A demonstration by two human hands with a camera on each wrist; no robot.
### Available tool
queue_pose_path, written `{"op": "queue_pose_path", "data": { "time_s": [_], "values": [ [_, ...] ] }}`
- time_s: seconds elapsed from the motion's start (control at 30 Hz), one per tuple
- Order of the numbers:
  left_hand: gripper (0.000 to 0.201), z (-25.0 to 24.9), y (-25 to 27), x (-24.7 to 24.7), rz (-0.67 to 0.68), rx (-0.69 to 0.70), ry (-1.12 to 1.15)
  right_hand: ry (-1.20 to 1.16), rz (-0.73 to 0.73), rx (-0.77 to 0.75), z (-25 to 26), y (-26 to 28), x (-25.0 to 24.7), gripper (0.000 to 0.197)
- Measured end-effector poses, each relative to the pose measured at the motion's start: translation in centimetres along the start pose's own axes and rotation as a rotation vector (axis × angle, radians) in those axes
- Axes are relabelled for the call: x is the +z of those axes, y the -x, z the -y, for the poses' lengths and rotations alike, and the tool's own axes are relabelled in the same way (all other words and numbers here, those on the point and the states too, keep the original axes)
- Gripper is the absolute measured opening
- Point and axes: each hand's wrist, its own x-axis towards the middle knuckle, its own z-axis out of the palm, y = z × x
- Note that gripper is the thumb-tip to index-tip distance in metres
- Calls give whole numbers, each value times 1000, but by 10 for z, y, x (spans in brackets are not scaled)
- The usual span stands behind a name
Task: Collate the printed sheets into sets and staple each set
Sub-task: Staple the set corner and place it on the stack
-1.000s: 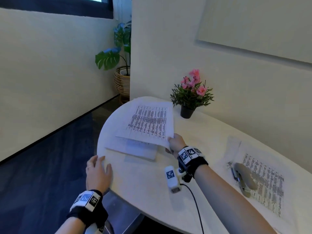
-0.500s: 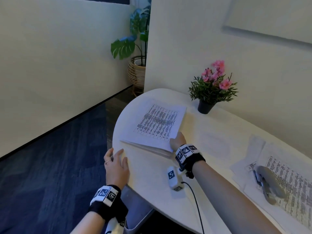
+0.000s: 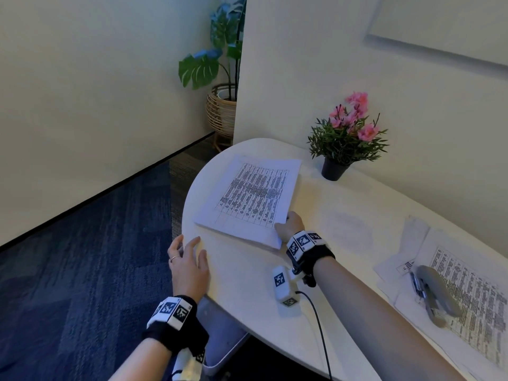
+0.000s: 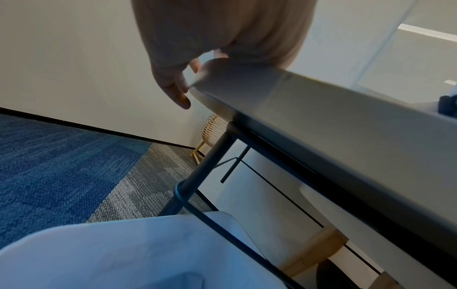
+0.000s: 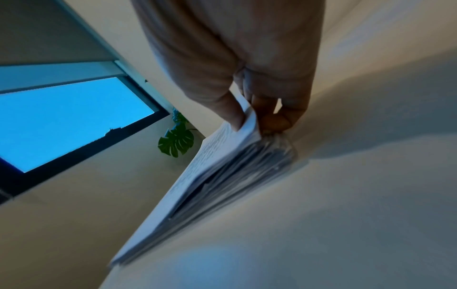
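Note:
A stack of printed sheets (image 3: 253, 199) lies on the rounded left end of the white table (image 3: 247, 273). My right hand (image 3: 288, 226) pinches the stack's near right corner, thumb on top and fingers underneath, as the right wrist view shows on the stack (image 5: 222, 156) with my right hand (image 5: 249, 119). My left hand (image 3: 189, 259) rests flat with straight fingers on the table's left edge; in the left wrist view my left hand (image 4: 183, 84) touches the table rim (image 4: 272, 93). A grey stapler (image 3: 434, 295) lies on other printed sheets (image 3: 472, 298) at the right.
A potted pink flower plant (image 3: 346, 136) stands at the back of the table by the wall. A large leafy plant in a wicker basket (image 3: 220, 111) is on the floor beyond. A white chair seat (image 4: 123, 254) and the table's black legs (image 4: 197, 176) are below the edge.
The top sheets that my right hand held lifted have come down onto the stack, which now lies flat. My left hand stays on the table edge. The head view has shifted left.

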Motion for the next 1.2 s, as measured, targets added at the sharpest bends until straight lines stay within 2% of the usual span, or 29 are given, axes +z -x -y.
{"op": "queue_pose_path", "data": {
  "time_s": [0.07,0.27,0.37,0.43,0.53,0.63,0.7,0.77,0.83,0.93,1.1,1.13,1.2],
  "values": [
    [34,2,0,1,-16,9,12,15,-2,-10,1,3,0,42],
    [35,7,0,3,-27,0,42,112,-28,-17,9,15,-11,17],
    [44,5,2,2,-56,3,64,155,-54,-32,13,17,-15,34],
    [51,2,4,1,-63,-12,72,180,-46,-41,14,18,-17,39],
    [57,0,7,0,-59,-47,81,220,-46,-47,12,16,-15,37],
    [59,-1,7,-2,-44,-81,87,261,-40,-2,13,15,-14,26],
    [60,-1,8,-4,-41,-79,80,241,-42,-6,12,16,-24,33],
    [62,-3,9,-6,-37,-101,92,213,-64,-44,7,19,-45,49],
    [64,-6,10,-9,-26,-120,110,213,-103,-44,-10,23,-74,55],
    [63,-8,11,-14,-22,-147,134,234,-189,32,-55,33,-127,52],
    [56,1,9,-13,-48,-95,108,456,-421,306,-156,72,-205,50],
    [53,4,7,-12,-54,-85,97,489,-440,365,-173,81,-214,49],
    [49,8,8,-11,-51,-58,57,445,-387,415,-207,91,-222,49]
  ]
}}
